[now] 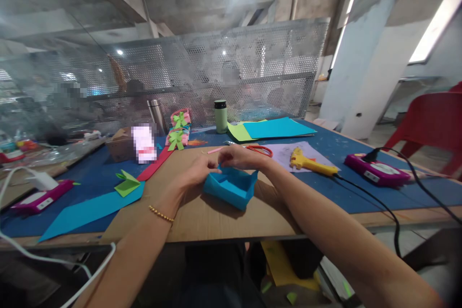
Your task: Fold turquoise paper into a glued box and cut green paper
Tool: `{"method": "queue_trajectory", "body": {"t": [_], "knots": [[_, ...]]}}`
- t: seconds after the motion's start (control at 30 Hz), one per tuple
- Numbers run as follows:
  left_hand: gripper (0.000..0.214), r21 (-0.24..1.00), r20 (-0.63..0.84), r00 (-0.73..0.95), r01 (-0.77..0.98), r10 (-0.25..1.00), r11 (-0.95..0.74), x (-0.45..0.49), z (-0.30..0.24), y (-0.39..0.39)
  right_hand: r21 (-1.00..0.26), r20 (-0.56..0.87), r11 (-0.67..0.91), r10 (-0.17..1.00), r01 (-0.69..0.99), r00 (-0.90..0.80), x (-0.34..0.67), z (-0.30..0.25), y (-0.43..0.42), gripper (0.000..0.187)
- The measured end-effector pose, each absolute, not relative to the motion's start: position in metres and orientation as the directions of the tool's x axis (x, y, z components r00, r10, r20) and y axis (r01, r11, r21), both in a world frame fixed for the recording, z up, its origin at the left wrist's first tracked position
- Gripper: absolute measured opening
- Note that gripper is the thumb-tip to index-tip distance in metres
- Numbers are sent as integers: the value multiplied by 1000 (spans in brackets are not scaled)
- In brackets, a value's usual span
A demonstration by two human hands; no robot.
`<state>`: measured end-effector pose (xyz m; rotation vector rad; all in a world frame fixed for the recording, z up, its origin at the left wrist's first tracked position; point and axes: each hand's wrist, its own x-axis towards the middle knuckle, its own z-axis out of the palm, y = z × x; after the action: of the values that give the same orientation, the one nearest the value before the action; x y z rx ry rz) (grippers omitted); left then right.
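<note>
A small open-topped box of blue paper stands on the brown cardboard sheet in front of me. At its far left corner, my left hand pinches the paper edge. My right hand reaches over the far side, its fingers closed on the same rim close to the left hand. Some fingertips are hidden behind the hands and the paper. Just beyond the right hand lie scissors with red-orange handles. A yellow glue gun rests on a pale purple sheet to the right.
Purple power strips sit at both sides, with cables crossing the front edge. Behind are a green bottle, a steel flask, pink crafts with green bows and blue sheets. A green folded piece lies left.
</note>
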<state>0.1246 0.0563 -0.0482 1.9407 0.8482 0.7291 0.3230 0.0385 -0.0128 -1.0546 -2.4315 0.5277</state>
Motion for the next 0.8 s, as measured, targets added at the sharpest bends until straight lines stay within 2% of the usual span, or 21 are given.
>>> {"method": "queue_trajectory", "body": {"t": [0.13,0.3,0.4,0.53,0.8], "knots": [[38,873,190,608,254,770,-416,121,-37,45,-667,263,572,780,478,-568,333,-8,34,29],[38,843,232,568,287,790,-454,111,-19,28,-700,235,507,828,503,-509,343,5,19,52],[36,820,232,560,327,795,-470,109,-8,17,-740,198,463,843,488,-500,344,9,15,49],[34,864,213,531,290,820,-413,113,3,6,-802,163,415,844,429,-511,341,8,16,42],[29,900,220,516,220,828,-376,112,5,9,-769,197,439,855,465,-480,337,8,17,45]]}}
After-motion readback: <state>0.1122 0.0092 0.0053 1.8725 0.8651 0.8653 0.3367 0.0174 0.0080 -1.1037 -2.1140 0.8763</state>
